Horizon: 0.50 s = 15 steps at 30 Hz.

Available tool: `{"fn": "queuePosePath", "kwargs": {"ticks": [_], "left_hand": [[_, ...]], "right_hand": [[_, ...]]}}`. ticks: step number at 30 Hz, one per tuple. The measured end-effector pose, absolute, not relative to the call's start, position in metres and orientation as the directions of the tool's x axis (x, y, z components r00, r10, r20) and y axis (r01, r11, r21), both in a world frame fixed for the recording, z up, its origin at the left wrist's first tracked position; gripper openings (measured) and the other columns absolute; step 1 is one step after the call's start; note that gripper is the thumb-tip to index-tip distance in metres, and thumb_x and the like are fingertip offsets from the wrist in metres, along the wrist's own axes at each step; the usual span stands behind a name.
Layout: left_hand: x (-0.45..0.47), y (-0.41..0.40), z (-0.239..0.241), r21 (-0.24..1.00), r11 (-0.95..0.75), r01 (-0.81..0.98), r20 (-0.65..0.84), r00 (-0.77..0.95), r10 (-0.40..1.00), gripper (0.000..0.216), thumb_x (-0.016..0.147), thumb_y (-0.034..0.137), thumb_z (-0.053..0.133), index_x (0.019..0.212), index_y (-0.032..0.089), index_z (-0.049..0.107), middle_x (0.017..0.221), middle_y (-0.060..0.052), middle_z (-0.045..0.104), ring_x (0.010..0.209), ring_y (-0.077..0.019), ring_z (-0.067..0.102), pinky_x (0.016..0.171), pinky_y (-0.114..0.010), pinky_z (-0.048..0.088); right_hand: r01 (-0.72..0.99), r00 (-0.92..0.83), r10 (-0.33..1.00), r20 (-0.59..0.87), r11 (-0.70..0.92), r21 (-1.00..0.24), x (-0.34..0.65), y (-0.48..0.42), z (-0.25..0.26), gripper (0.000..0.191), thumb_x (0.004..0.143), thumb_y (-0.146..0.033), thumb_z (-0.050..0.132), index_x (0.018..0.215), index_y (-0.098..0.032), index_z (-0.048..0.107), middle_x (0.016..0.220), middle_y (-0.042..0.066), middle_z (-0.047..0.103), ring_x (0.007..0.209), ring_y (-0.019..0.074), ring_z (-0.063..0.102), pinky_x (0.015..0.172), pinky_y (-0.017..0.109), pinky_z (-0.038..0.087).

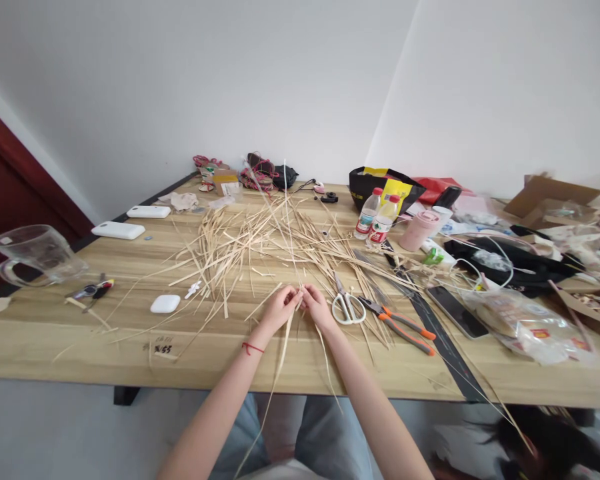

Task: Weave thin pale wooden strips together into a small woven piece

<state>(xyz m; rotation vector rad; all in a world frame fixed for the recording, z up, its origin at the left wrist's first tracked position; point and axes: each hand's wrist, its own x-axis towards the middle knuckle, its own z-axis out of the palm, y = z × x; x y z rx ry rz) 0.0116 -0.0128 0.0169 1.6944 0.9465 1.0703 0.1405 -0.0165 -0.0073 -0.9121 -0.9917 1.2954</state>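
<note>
Both hands meet at the near middle of the wooden table (40, 333), the left hand (279, 308) and the right hand (316, 307) with fingertips pinched together on a few thin straw strips (285, 340). The held strips run up between the fingers toward the wall and trail down over the table edge toward the person's lap. Behind the hands lies a loose heap of straw (250, 247), spread fan-wise across the middle of the table. The strips look very light, flat and springy, likely to bend easily along their length yet crease or split if folded sharply; a pinch near the crossing point, where the fingers now sit, seems the surest hold, since the long free ends would flop and slide. Just to the right of the right hand lie white-handled scissors (347, 308), and beside them orange-handled pliers (397, 323) and a dark ruler (443, 340). Farther right a phone (457, 312) lies flat, and two water bottles (375, 217) stand behind. To the left sit a small white case (165, 304) and a glass jug (35, 255).
</note>
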Motion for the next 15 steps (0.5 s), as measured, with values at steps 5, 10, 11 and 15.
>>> {"fn": "queuePosePath", "kwargs": {"ticks": [5,10,11,15], "left_hand": [[0.014,-0.015,0.022,0.932,-0.342,0.119,0.267,0.409,0.872,0.028,0.087,0.042,0.047,0.076,0.019,0.058,0.073,0.0,0.06,0.071,-0.0149,0.055,0.069,-0.027,0.045],[0.013,-0.012,0.022,0.93,-0.35,0.117,0.271,0.428,0.862,0.027,0.086,0.039,0.05,0.07,0.018,0.056,0.067,0.002,0.057,0.063,-0.0128,0.052,0.062,-0.024,0.042],[0.012,-0.012,0.022,0.928,-0.353,0.121,0.269,0.435,0.859,0.027,0.086,0.039,0.05,0.07,0.018,0.057,0.067,0.002,0.057,0.063,-0.0127,0.052,0.062,-0.024,0.042],[0.012,-0.014,0.023,0.925,-0.36,0.124,0.266,0.465,0.845,0.026,0.086,0.038,0.049,0.073,0.018,0.059,0.071,0.0,0.06,0.068,-0.0141,0.054,0.066,-0.025,0.043]], "right_hand": [[-0.378,0.028,1.0,0.006,0.016,-0.926,0.141,-0.019,-0.001,0.038,0.066,-0.055,0.068,0.078,-0.021,0.056,0.062,-0.005,0.045,0.051,0.0092,0.036,0.049,0.023,0.031],[-0.459,0.018,0.998,-0.06,-0.045,-0.887,0.141,-0.023,0.005,0.035,0.064,-0.05,0.071,0.077,-0.02,0.057,0.062,-0.005,0.046,0.051,0.0082,0.038,0.051,0.022,0.033],[-0.468,0.019,0.997,-0.069,-0.052,-0.882,0.141,-0.024,0.005,0.035,0.064,-0.049,0.072,0.077,-0.02,0.058,0.063,-0.005,0.048,0.051,0.0082,0.039,0.051,0.022,0.034],[-0.46,0.028,0.997,-0.069,-0.048,-0.886,0.145,-0.021,0.0,0.035,0.063,-0.049,0.074,0.077,-0.02,0.059,0.066,-0.004,0.052,0.053,0.0084,0.043,0.052,0.022,0.035]]}}
